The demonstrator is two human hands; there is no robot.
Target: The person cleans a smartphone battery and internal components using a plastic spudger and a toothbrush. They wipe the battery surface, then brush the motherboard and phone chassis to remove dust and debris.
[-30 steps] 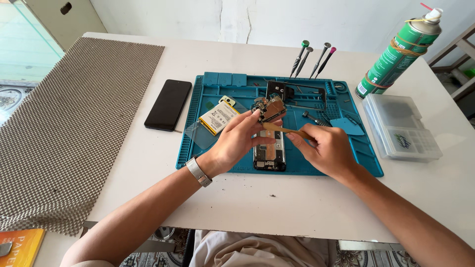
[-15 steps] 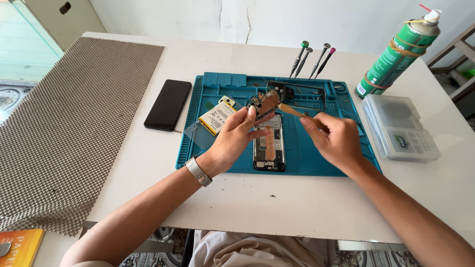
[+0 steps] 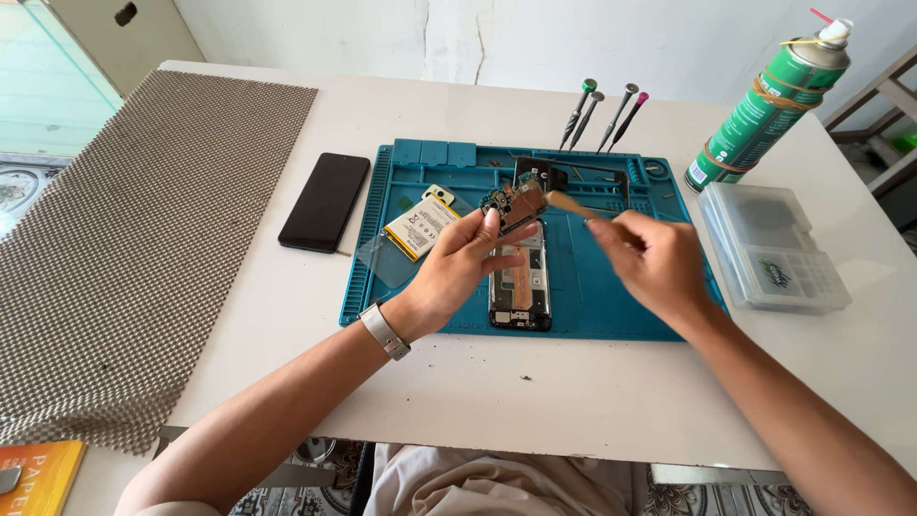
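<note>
My left hand (image 3: 465,268) holds a small phone circuit board (image 3: 514,204) lifted above the blue repair mat (image 3: 611,296). My right hand (image 3: 654,260) grips a thin tan-handled brush (image 3: 570,204) whose tip reaches the board. Under my hands an opened phone frame (image 3: 521,287) lies flat on the mat. A yellow-labelled battery (image 3: 420,225) rests on the mat to the left, on a clear plastic sheet.
A black phone (image 3: 325,202) lies face down left of the mat. Several screwdrivers (image 3: 602,115) stand behind the mat. A green spray can (image 3: 769,105) and a clear parts box (image 3: 772,247) sit at right. A checkered mat (image 3: 134,229) covers the table's left side.
My left hand lifted the circuit board off the phone frame. My right hand rose from the mat and brought the brush up to the board.
</note>
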